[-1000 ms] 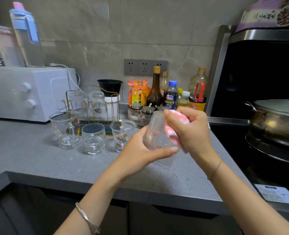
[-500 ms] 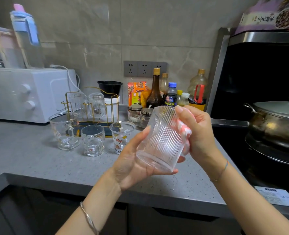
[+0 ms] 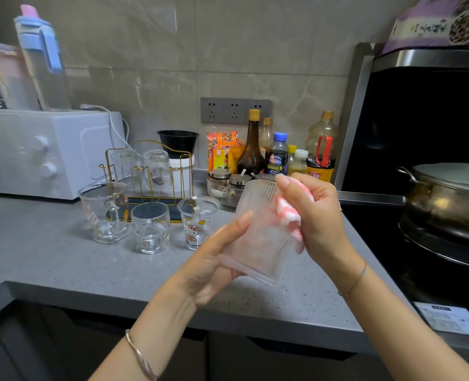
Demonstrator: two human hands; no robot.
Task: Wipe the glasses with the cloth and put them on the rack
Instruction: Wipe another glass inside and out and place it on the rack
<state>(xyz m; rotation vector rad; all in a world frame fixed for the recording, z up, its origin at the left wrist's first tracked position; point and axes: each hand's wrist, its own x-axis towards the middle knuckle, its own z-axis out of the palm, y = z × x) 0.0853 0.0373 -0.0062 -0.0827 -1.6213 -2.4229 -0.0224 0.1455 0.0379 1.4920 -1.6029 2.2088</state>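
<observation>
Left hand (image 3: 214,259) grips ribbed glass (image 3: 258,232) near base; right hand (image 3: 321,215) pinches soft cloth (image 3: 288,214) against wall. Glass fragile, probably slick.

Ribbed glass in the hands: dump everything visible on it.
The ribbed glass is a clear tumbler with fine vertical ribs, apparently empty and slightly motion-blurred. It is held in the air above the grey counter, mouth up and a little tilted. The left hand grips its lower left side. The right hand presses a pink-and-white cloth against its upper right side by the rim.
</observation>
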